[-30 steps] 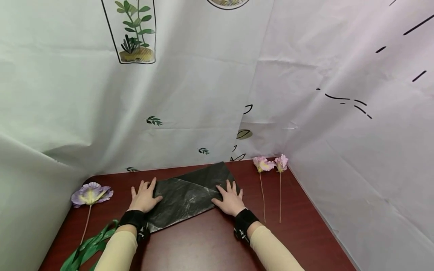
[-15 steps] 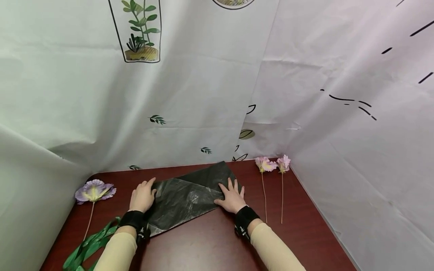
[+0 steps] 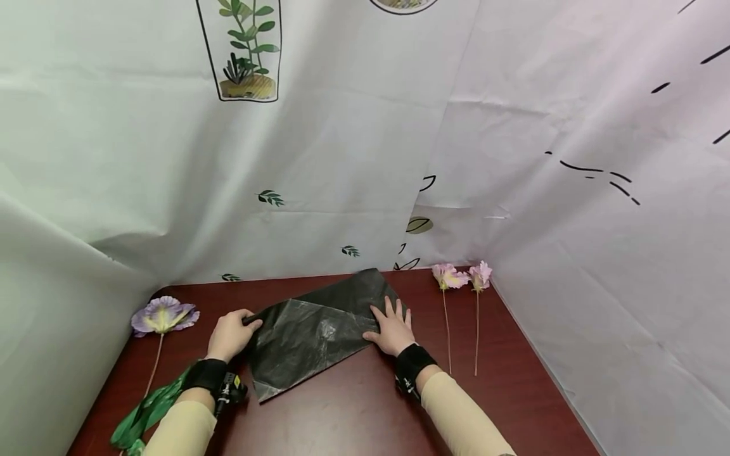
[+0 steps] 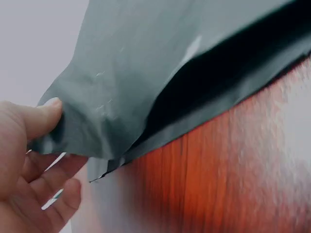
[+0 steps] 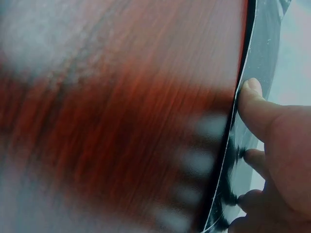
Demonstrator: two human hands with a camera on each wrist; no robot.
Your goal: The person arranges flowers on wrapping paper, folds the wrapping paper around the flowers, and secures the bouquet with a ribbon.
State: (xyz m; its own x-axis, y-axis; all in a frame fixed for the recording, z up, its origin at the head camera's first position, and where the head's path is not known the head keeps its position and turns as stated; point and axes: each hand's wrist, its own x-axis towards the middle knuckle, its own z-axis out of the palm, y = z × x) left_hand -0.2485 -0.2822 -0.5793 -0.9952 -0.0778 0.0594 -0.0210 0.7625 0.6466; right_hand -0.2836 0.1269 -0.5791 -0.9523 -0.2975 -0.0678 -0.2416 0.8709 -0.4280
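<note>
A folded black sheet (image 3: 310, 345), thin and slightly shiny with creases, lies across the table. At its left end my left hand (image 3: 230, 337) pinches the edge between thumb and fingers and holds it a little raised. In the left wrist view the sheet (image 4: 116, 92) bends up from the thumb (image 4: 46, 119), with a dark gap between its layers. My right hand (image 3: 392, 330) rests on the sheet's right end with fingers spread. The right wrist view shows the right thumb (image 5: 257, 104) along the sheet's near edge.
A purple artificial flower (image 3: 163, 315) lies at the left, beside green strip-like leaves or ribbon (image 3: 149, 408) partly under the left forearm. Two pink flowers (image 3: 449, 277) on long stems lie at the right. Printed cloth (image 3: 342, 145) walls off the reddish-brown table (image 3: 342, 411).
My left hand has gone from lying spread on the sheet's left end to pinching its edge and lifting it slightly. The right hand stays on the sheet. The head view has shifted a little.
</note>
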